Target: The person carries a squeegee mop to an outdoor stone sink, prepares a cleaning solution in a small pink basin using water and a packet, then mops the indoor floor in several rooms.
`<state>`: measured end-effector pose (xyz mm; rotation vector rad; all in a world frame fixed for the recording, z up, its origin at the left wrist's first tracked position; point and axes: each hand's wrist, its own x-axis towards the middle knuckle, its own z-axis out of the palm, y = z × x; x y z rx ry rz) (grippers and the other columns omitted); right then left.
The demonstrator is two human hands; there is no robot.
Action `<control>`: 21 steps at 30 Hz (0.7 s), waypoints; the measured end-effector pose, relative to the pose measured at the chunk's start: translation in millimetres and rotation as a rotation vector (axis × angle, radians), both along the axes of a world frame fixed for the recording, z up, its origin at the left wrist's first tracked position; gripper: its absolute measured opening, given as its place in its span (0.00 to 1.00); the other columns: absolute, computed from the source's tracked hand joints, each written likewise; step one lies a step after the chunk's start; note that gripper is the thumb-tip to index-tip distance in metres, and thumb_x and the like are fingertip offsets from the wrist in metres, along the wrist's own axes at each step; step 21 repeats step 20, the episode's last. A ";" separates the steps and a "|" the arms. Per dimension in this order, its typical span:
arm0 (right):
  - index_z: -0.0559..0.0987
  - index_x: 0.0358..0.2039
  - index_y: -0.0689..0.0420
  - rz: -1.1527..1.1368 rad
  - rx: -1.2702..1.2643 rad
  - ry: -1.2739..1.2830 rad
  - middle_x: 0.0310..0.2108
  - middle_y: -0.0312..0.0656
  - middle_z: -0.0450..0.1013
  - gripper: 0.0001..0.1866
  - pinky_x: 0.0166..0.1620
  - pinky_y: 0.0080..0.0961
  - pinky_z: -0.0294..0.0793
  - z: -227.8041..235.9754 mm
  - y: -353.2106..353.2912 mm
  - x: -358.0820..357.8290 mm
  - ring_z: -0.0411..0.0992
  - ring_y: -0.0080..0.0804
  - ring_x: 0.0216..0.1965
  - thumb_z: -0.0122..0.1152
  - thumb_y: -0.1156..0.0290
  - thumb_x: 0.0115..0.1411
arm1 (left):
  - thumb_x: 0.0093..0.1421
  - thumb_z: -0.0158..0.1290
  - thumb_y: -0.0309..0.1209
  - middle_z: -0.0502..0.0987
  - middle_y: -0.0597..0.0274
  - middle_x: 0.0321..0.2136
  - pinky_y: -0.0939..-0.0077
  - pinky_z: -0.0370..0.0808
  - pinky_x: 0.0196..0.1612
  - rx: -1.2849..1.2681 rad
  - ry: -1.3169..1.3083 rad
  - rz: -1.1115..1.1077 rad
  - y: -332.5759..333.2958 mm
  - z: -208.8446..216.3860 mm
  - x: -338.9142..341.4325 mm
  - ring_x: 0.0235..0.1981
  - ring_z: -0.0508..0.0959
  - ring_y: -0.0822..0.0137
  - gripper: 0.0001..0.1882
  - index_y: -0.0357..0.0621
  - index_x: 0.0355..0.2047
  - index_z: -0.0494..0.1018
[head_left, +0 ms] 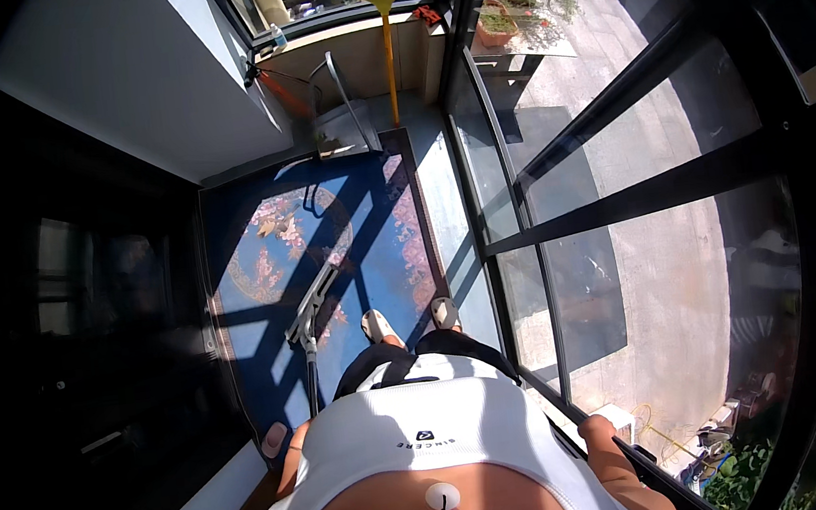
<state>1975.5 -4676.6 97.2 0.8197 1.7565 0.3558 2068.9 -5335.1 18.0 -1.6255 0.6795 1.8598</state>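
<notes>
I stand on a blue floral rug (258, 262) on a narrow glazed balcony, feet in light slippers (376, 324). A long-handled floor tool (311, 306) has its flat head on the rug in front of me; its dark pole runs back toward my left hip and vanishes behind my white shirt. My left hand (275, 439) sits curled beside that hip, a little left of the pole; a grip on the pole is not visible. My right hand (597, 427) rests closed on the dark window rail (643, 460) at my right side.
Tall glass panes with dark frames (623, 200) line the right side, with a paved yard below. A yellow broom (388, 51) leans at the far end beside a grey folding frame (345, 121). A white wall (137, 84) and a dark doorway close the left. Potted plants (502, 23) stand outside.
</notes>
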 end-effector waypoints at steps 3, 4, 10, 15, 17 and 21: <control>0.77 0.43 0.51 0.026 -0.081 -0.153 0.48 0.39 0.70 0.19 0.49 0.30 0.68 -24.9 21.8 13.4 0.67 0.33 0.52 0.52 0.60 0.52 | 0.51 0.46 0.24 0.57 0.72 0.08 0.84 0.56 0.13 -0.035 -0.003 0.014 18.0 13.7 0.9 0.07 0.56 0.80 0.07 0.40 0.17 0.63; 0.76 0.45 0.49 0.042 -0.092 -0.191 0.49 0.38 0.70 0.20 0.49 0.30 0.67 -26.0 21.4 14.5 0.66 0.32 0.53 0.52 0.59 0.52 | 0.51 0.46 0.24 0.57 0.72 0.08 0.83 0.56 0.13 -0.040 -0.009 0.031 23.5 18.5 5.0 0.07 0.56 0.80 0.07 0.40 0.17 0.63; 0.75 0.42 0.50 0.079 -0.256 -0.104 0.46 0.40 0.69 0.18 0.46 0.32 0.69 -38.3 13.7 -36.4 0.67 0.35 0.49 0.52 0.58 0.52 | 0.52 0.46 0.24 0.57 0.72 0.08 0.83 0.56 0.14 -0.023 -0.003 0.151 56.6 33.8 22.4 0.08 0.56 0.80 0.08 0.41 0.16 0.63; 0.76 0.36 0.53 0.293 -0.470 0.145 0.39 0.43 0.72 0.14 0.43 0.31 0.71 -96.9 -30.0 -143.0 0.69 0.40 0.43 0.52 0.61 0.51 | 0.52 0.47 0.24 0.57 0.72 0.08 0.83 0.56 0.14 -0.019 0.024 0.286 79.3 36.8 41.4 0.08 0.56 0.80 0.09 0.41 0.16 0.63; 0.77 0.33 0.55 0.388 -0.574 0.290 0.36 0.45 0.73 0.13 0.41 0.31 0.71 -116.9 -65.8 -203.9 0.71 0.42 0.40 0.53 0.62 0.51 | 0.52 0.47 0.24 0.57 0.72 0.08 0.83 0.56 0.14 -0.006 0.040 0.344 82.1 30.1 46.1 0.08 0.56 0.80 0.09 0.42 0.15 0.63; 0.77 0.29 0.57 0.584 -0.771 0.500 0.32 0.47 0.74 0.12 0.39 0.31 0.72 -141.5 -157.1 -308.8 0.72 0.44 0.37 0.53 0.63 0.51 | 0.52 0.47 0.24 0.57 0.72 0.08 0.83 0.56 0.14 0.024 0.054 0.437 77.8 15.9 50.9 0.08 0.56 0.80 0.10 0.42 0.15 0.63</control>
